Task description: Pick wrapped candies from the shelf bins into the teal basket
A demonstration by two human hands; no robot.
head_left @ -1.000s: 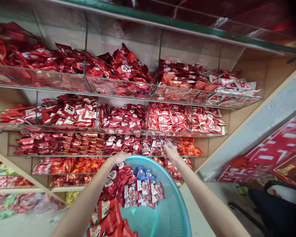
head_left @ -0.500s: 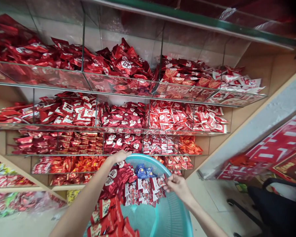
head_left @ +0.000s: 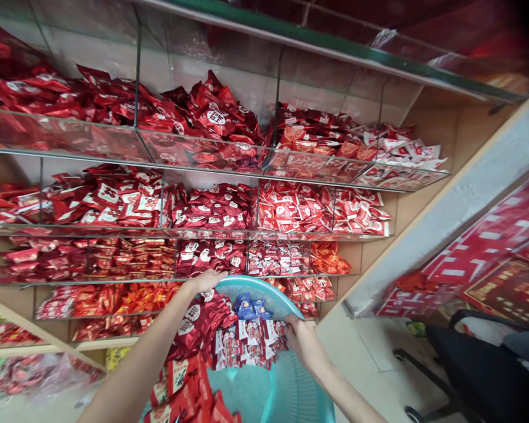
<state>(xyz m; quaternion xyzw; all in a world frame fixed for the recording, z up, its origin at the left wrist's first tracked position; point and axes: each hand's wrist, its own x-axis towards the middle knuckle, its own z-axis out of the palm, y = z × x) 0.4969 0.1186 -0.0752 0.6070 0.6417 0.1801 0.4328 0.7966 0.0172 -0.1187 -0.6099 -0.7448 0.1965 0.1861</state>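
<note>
A turquoise plastic basket holds wrapped packets in groups. My left hand is closed on its far left rim. At the right rim, my right hand is closed over the edge, its fingertips partly hidden. Inside, white-and-red printed packets lie nearest my right hand, with small blue packets just behind them. Dark red packets are heaped below my left hand. Larger bright red packets fill the near left side. Part of the basket's turquoise bottom shows bare.
Beyond the basket rises a tiered shelf with glass dividers, its compartments full of red packets. A black chair stands on the tiled floor at right. Red printed boxes lean by the wall. Bagged sweets lie lower left.
My right hand has gone from pinching at a white-and-red packet to closing over the basket's right rim. My left hand stays on the rim. The view has shifted slightly to the right.
</note>
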